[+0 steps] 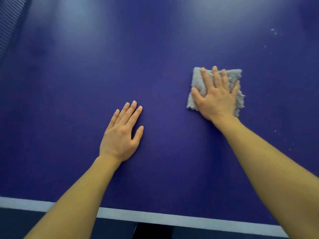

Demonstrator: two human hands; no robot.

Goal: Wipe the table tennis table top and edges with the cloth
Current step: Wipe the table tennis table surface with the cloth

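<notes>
Floor [51, 226]: dark blue, lay nearest, below the bench edge along the bottom of the view, with a black shape under the edge near the middle.
White edge line [155, 217]: ran along the near rim of the bench, rising from lower right to upper left, and was crossed by both forearms.
Bench [164, 152]: deep blue playing surface that filled nearly the whole view; soft pale reflections lay across its far part.
Left hand [121, 133]: lay flat, palm down, on the bare bench left of centre, fingers together and pointing far and slightly right, thumb out to the right; its grip was released and it grasped nothing.
Right hand [215, 95]: lay farther and to the right of the left hand, well apart from it, palm down on top of the cloth with fingers spread; its grip was flat and pressing rather than clenched, and nothing was closed in the fingers.
Cloth [198, 80]: grey, fuzzy, folded to a rough square with a ragged right border, lay flat on the bench right of centre under the right hand; its far left corner and right border showed past the fingers.
White specks [272, 30]: small pale flecks were scattered on the bench at the far right, beyond the cloth, with a few more along the right side nearer the camera.
Net [10, 26]: dark striped mesh stood at the far left corner.
</notes>
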